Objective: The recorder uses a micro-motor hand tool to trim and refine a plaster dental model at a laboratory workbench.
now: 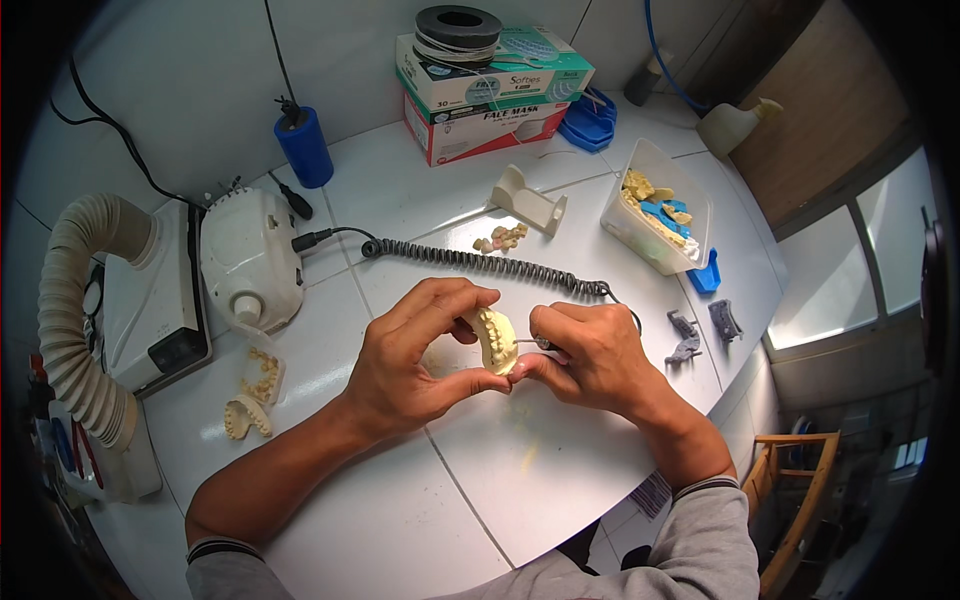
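My left hand (405, 350) grips a pale yellow plaster dental cast (497, 340) by its edges, thumb below and fingers above. The cast is tilted up, with its row of teeth showing. In my right hand (605, 355) is a rotary handpiece (543, 344), its body mostly hidden by the fingers. A thin metal bur points left from it at the side of the cast; I cannot tell whether it touches. My right thumb rests against the cast's lower edge. A black coiled cord (480, 262) runs behind my hands to a white control unit (250, 260).
More dental casts (262, 375) lie at left, near a ribbed suction hose (75, 300). Small tooth pieces (500, 238) and a cream-coloured stand (530, 205) sit farther back. A plastic tub (640, 235) holds plaster scraps. Grey parts (685, 338) lie at right. Mask boxes (490, 130) stand behind.
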The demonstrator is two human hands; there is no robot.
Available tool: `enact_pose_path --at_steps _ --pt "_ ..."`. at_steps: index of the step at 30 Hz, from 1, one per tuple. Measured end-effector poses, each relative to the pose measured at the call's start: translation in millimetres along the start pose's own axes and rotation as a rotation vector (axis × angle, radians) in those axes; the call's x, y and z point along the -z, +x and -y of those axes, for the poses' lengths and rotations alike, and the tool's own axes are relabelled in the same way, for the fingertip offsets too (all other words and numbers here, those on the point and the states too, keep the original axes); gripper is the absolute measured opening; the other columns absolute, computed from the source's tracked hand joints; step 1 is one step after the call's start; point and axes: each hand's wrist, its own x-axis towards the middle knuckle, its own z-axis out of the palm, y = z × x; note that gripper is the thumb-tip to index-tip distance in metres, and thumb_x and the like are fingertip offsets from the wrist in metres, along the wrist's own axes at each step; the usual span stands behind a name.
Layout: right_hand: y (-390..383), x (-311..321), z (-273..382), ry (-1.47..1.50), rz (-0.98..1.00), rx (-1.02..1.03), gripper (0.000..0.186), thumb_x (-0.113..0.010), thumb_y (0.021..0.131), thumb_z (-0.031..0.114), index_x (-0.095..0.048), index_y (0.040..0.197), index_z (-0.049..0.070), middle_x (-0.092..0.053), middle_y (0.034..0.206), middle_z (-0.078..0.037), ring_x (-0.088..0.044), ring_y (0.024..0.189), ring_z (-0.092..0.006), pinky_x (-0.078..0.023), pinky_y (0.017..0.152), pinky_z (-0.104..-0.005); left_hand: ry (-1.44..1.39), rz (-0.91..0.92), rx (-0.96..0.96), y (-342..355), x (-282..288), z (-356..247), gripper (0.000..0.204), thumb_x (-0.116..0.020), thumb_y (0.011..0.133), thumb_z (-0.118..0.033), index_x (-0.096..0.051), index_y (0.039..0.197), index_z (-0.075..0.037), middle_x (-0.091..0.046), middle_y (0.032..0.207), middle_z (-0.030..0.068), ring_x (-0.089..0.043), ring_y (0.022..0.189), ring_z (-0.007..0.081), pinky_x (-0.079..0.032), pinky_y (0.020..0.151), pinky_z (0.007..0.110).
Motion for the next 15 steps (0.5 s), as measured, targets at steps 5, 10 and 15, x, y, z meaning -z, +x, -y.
enact_pose_path --at_steps 5,10,15 --pt "-1.5 0.6 -0.2 -0.01 0.008 0.003 0.05 -0.077 0.098 0.058 -0.062 0.084 0.012 -0.064 0.066 -0.004 -0.061 0.049 -0.0254 -0.044 0.045 -0.0394 -0.014 0.005 0.005 0.0 -0.1 -0.5 0.082 -0.103 0.076 -0.029 -0.067 0.145 -0.001 -0.069 0.132 0.0161 -0.073 0.109 0.0199 -0.067 0.09 0.033" --pt "0.1 0.4 0.3 -0.008 0.003 -0.009 0.051 -0.077 0.098 0.058 -0.062 0.083 0.012 -0.064 0.066 -0.004 -0.061 0.049 -0.0252 -0.044 0.045 -0.0393 -0.003 0.007 0.001 -1.0 -0.5 1.2 0.084 -0.103 0.076 -0.029 -0.066 0.147 -0.001 -0.069 0.132 0.0161 -0.073 0.109 0.0202 -0.067 0.09 0.033" --pt "-0.7 0.8 -0.7 -0.022 0.015 -0.003 0.051 -0.076 0.098 0.059 -0.062 0.084 0.012 -0.063 0.065 -0.004 -0.061 0.049 -0.0253 -0.044 0.045 -0.0391 -0.02 0.008 0.001 -0.5 -0.4 0.0 0.084 -0.103 0.076 -0.029 -0.066 0.147 -0.001 -0.069 0.133 0.0162 -0.073 0.109 0.02 -0.066 0.09 0.033"
